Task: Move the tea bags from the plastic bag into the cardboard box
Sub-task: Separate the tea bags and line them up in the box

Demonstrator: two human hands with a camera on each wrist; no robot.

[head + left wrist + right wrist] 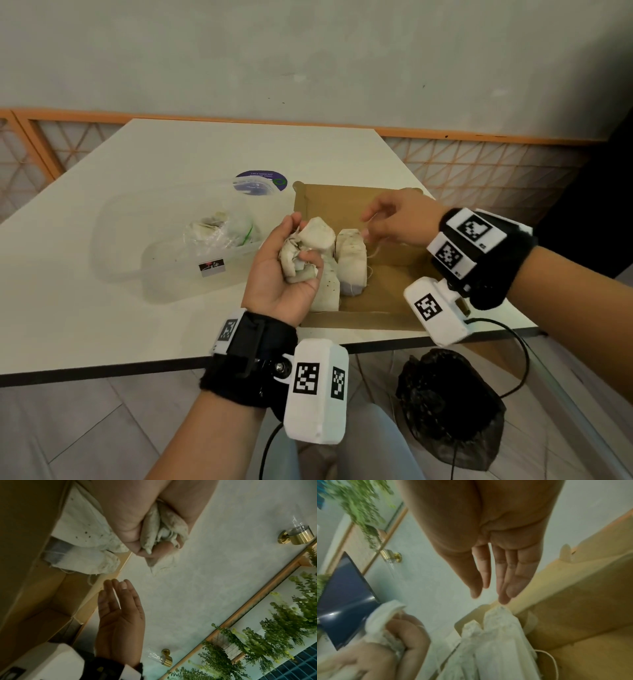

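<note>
Partly hidden, tea bags [301, 251] fill the gripping left hand [286, 274]; right hand [397, 222] seemingly loose, empty.

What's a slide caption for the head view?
Left hand grips bunched tea bags beside the cardboard box; right hand hovers open.

The person's left hand [281, 270], palm up, curls its fingers and thumb around a crumpled bunch of tea bags [305, 250]. The right hand [397, 222] reaches in from the right, palm down, fingers straight and relaxed, gripping nothing, both wrists strapped in black bands.
</note>
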